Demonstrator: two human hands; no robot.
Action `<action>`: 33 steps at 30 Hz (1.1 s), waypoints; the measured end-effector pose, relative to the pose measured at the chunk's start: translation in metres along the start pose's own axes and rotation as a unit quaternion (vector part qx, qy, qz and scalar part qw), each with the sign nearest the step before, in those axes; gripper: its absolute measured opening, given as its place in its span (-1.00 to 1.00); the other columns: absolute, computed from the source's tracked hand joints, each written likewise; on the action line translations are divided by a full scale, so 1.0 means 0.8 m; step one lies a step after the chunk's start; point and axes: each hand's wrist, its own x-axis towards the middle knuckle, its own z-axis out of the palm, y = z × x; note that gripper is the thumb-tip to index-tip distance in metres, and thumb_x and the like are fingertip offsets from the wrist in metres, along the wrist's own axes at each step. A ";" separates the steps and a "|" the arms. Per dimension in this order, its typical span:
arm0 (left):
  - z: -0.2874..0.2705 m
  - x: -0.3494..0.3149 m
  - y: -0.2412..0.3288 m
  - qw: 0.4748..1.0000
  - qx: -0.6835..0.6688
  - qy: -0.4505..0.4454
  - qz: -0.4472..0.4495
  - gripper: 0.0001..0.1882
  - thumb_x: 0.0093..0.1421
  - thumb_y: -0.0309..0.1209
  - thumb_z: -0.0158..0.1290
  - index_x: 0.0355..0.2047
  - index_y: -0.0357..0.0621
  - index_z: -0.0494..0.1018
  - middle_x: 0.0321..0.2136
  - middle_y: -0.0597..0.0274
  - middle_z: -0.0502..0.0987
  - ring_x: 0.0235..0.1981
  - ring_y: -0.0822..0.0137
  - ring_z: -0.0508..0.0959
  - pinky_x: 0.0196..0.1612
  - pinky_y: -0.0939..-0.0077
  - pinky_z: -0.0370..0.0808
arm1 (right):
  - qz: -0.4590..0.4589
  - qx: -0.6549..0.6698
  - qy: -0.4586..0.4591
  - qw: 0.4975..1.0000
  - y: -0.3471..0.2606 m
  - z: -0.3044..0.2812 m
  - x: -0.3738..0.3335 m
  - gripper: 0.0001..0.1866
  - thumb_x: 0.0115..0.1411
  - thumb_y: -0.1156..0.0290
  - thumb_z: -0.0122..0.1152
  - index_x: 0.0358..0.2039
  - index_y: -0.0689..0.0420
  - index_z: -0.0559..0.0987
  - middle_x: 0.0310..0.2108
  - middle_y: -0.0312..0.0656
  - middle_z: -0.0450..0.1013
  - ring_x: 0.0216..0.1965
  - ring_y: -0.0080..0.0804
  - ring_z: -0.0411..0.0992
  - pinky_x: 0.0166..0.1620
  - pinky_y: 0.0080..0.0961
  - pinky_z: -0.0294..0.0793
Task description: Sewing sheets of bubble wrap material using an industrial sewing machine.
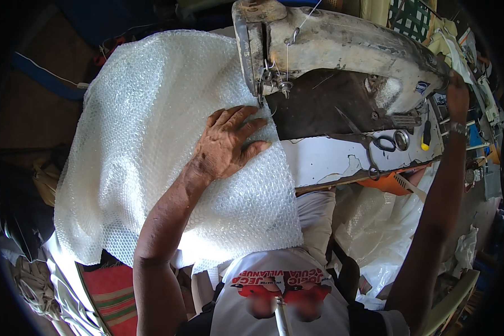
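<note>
Clear bubbled plastic sheeting (134,140) at nine o'clock lies under my loosely spread left hand (227,144); at two, beside the worn cream metal sewing machine (347,42), my right hand (457,99) grips something or nothing: I cannot tell.

A wristband (458,128) goes with the red-printed white shirt (252,325).

Glare whitens the bubble wrap (145,140); corners darken.

Head-worn fisheye, looking down, near hands (229,143)
</note>
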 end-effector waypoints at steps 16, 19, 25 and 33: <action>-0.013 -0.001 0.019 0.999 -0.027 -0.019 0.008 -0.38 0.25 0.12 0.27 0.17 0.02 0.58 0.19 0.20 0.54 0.24 0.10 0.49 0.35 0.00 0.32 | 0.032 0.273 0.131 0.952 -0.009 0.020 -0.054 -0.43 0.50 -0.08 0.10 0.24 0.11 0.62 -0.02 -0.12 0.63 -0.13 -0.31 0.56 0.03 -0.31 0.54; -0.014 0.001 0.018 0.999 -0.046 -0.020 0.017 -0.38 0.25 0.12 0.28 0.16 0.00 0.58 0.17 0.18 0.55 0.22 0.10 0.50 0.34 0.01 0.32 | -0.054 0.173 0.235 0.955 -0.007 0.003 -0.074 -0.50 0.48 0.03 0.17 0.24 0.11 0.62 -0.02 -0.12 0.63 -0.11 -0.35 0.57 -0.01 -0.38 0.55; -0.007 -0.005 0.015 1.000 -0.028 0.007 -0.011 -0.40 0.28 0.09 0.26 0.15 -0.03 0.59 0.12 0.19 0.54 0.19 0.11 0.50 0.30 0.05 0.35 | -0.154 0.484 -0.084 0.857 -0.275 -0.053 -0.270 -0.71 0.47 0.46 0.13 0.14 0.12 0.65 0.02 -0.15 0.62 -0.08 -0.47 0.55 -0.01 -0.49 0.53; -0.020 -0.004 0.015 0.996 -0.085 -0.022 0.010 -0.50 0.27 -0.05 0.30 0.13 0.00 0.62 0.10 0.25 0.53 0.12 0.15 0.49 0.24 0.11 0.35 | -0.346 0.227 -0.249 0.876 -0.417 0.073 -0.332 -0.56 0.34 0.39 0.16 0.23 -0.02 0.60 -0.06 -0.05 0.52 -0.01 0.02 0.51 0.05 -0.05 0.54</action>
